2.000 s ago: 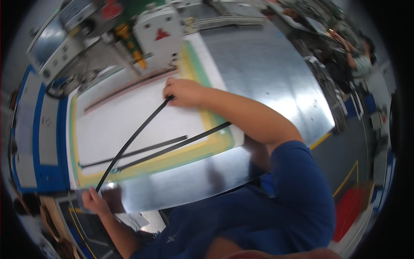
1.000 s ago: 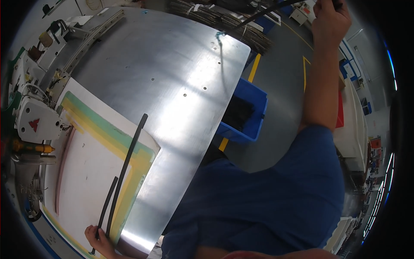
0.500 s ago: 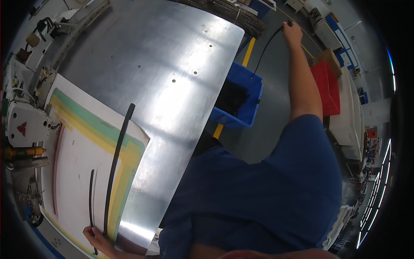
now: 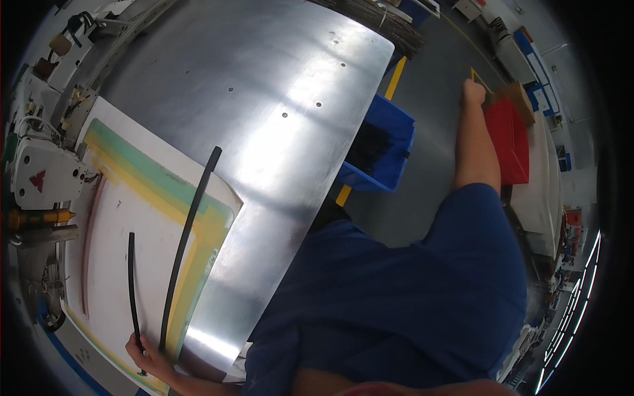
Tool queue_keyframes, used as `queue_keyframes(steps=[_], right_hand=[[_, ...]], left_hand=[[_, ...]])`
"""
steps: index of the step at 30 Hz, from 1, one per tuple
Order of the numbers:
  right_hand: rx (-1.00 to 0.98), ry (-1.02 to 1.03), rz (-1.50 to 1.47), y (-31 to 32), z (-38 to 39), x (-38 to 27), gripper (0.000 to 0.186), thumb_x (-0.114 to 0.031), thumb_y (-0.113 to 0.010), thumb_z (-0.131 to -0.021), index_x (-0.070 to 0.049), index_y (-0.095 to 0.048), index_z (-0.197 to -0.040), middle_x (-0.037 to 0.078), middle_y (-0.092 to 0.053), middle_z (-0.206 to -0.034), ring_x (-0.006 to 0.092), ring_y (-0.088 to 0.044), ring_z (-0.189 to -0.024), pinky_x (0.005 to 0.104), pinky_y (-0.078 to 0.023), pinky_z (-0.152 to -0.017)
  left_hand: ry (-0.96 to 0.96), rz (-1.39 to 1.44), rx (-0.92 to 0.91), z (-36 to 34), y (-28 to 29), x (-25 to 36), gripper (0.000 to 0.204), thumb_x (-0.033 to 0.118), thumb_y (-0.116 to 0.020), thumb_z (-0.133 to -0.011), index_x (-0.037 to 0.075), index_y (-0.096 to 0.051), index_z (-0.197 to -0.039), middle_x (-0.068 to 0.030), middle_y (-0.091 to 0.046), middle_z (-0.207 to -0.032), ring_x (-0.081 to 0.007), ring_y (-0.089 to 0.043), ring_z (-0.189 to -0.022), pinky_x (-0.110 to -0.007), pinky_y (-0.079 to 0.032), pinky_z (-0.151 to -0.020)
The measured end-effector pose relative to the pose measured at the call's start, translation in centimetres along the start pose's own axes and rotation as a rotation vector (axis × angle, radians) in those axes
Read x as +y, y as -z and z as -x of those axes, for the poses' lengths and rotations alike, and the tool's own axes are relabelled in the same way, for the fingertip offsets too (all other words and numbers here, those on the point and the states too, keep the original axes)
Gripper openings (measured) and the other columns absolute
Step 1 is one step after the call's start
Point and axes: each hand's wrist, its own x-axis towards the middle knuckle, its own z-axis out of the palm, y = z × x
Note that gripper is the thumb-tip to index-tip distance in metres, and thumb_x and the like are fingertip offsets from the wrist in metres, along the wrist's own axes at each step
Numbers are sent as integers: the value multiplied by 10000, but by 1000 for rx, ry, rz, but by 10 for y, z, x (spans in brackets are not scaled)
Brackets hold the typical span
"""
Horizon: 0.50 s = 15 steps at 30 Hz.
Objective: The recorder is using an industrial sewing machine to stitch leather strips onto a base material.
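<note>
At the lower left, my left hand (image 4: 149, 358) is closed around the lower part of a narrow black strip (image 4: 133, 284), whose other end points up over a white panel. Just to its right a longer black strip (image 4: 187, 228) lies across the panel's taped edge, its lower end close to my fingers. The white template panel (image 4: 109, 264) carries green and yellow tape along its border. My right arm stretches out at the upper right, and my right hand (image 4: 473, 92) looks closed, its fingers turned away; no strip shows there.
A metal tabletop (image 4: 264, 158) spreads under the panel. Beyond its right edge stands a blue bin (image 4: 396, 148) with black pieces inside. A red bin (image 4: 508, 145) and a cardboard box (image 4: 517, 99) are beside my right arm. Machine parts (image 4: 43, 171) line the left side.
The black strip that hung from my right hand towards the blue bin no longer shows. My right hand has moved right and nearer. The narrow strip in my left hand has tilted left.
</note>
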Motion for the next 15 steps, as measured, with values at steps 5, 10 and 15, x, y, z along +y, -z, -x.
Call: queue_keyframes(steps=[5,10,15], right_hand=[[-153,640,-202,-52,41,-86,324,-275,-709,-911,-12,-772,-1089,134,-783,-1038,253,-729,-969,346,-541,-859],[-640,1175,-487,-10,315,-187,164,-139,-754,-950,-39,-763,-1079,33,-747,-943,100,-632,-810,268,-510,-746],[-1219,1864,-711,46,535,-190,293,-156,-828,-869,-98,-748,-1145,97,-714,-1151,269,-743,-874,365,-605,-705]], left_hand=[[-74,-69,143,-2,3,41,189,119,-602,-1067,-18,-645,-1189,-106,-615,-996,-223,-594,-875,-324,-469,-721],[-219,-97,142,-30,10,109,204,6,-752,-909,10,-709,-1108,-135,-619,-872,-303,-616,-765,-388,-482,-667],[-567,-218,231,-48,5,172,292,145,-864,-781,107,-744,-1045,-47,-544,-757,-245,-575,-661,-397,-440,-599]])
